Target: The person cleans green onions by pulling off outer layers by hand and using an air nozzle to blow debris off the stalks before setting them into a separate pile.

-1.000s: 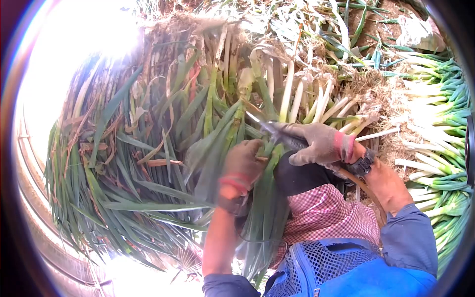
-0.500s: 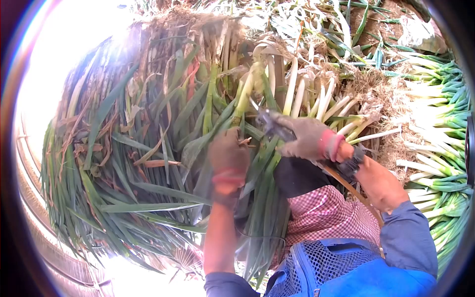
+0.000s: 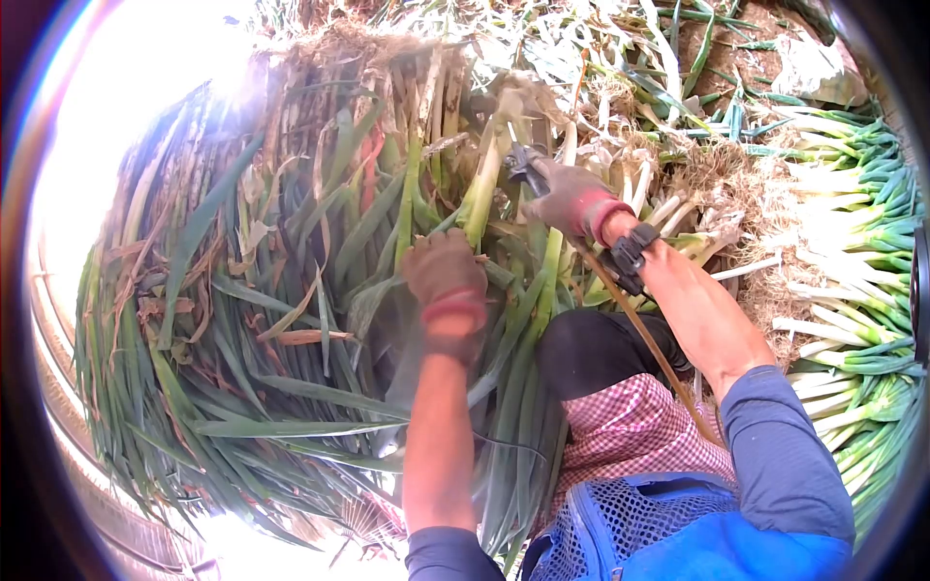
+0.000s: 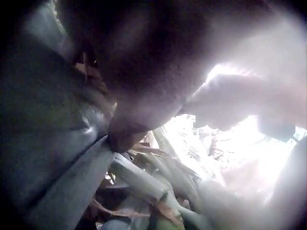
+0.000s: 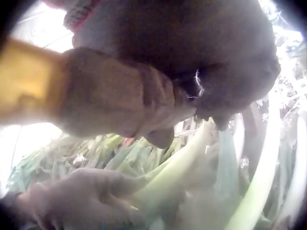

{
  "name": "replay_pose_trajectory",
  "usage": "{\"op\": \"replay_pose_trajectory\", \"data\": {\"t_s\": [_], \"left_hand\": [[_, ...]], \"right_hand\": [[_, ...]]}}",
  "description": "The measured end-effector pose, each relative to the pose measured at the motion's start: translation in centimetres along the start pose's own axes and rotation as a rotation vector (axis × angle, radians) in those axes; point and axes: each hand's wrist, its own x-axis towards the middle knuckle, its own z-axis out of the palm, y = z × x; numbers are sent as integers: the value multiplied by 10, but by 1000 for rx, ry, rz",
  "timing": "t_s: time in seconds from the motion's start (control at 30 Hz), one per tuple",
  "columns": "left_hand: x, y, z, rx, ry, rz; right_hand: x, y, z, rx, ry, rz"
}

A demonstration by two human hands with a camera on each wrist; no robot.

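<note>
A long green onion (image 3: 486, 186) slants up from my left hand (image 3: 446, 273), whose gloved fingers curl round its green part. Its pale root end points away from me, blurred by haze. My gloved right hand (image 3: 573, 200) grips an air blow gun (image 3: 524, 165) with a black body and a thin metal nozzle. The nozzle tip is close beside the upper stalk, and a tan hose (image 3: 644, 334) runs back from the grip. In the right wrist view the stalk (image 5: 180, 165) rises from the left hand (image 5: 88, 196). Dark glove and leaves fill most of the left wrist view.
A big heap of untrimmed green onions (image 3: 232, 320) lies at the left, leaves towards me. Clean white-stemmed onions (image 3: 862, 271) form a row along the right edge. Between them are loose roots and peelings (image 3: 746, 194). My knee (image 3: 591, 353) is below the right forearm.
My right hand has moved the blow gun up and away from me along the stalk towards its root end. The left hand has shifted slightly left and forward with the onion.
</note>
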Motion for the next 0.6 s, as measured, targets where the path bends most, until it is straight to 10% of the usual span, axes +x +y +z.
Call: {"op": "replay_pose_trajectory", "data": {"t_s": [0.33,0.6], "left_hand": [[10,14,-16,-136,-342,-147],[-18,6,-35,-146,-314,-116]], "right_hand": [[-98,49,31,99,-24,-277],[-11,15,-8,82,-48,-5]]}}
